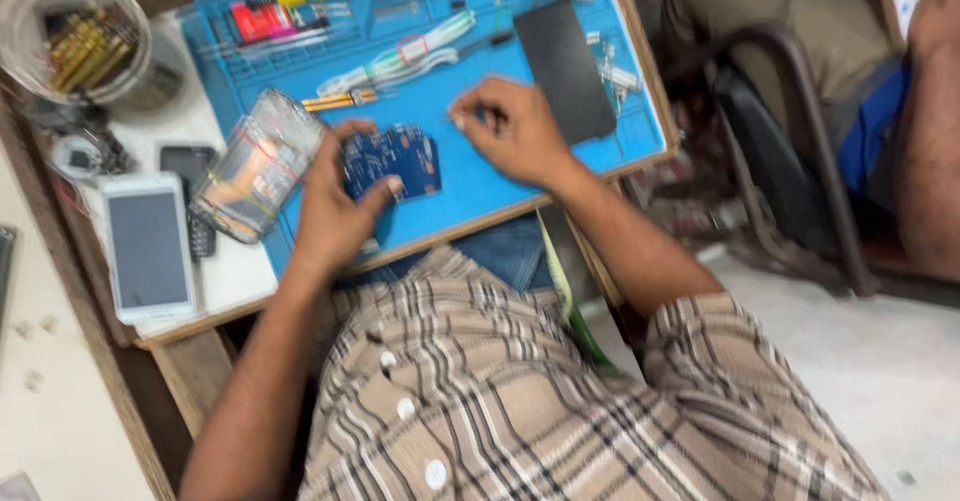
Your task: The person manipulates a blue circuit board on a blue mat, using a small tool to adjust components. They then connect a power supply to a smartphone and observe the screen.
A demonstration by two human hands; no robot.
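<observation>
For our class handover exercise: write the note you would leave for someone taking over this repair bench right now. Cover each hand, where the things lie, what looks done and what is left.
Left hand: holds the blue circuit board by its lower edge, over the blue mat.
Right hand: fingers pinched on something small near the board; the picture is too blurred to tell what.
Things: a clear phone frame lies left of the board; a black panel lies on the mat to the right; a white phone lies face up on the desk.
Done: the board is out and apart from the frame.
Left: the board is not yet back in any casing.
</observation>
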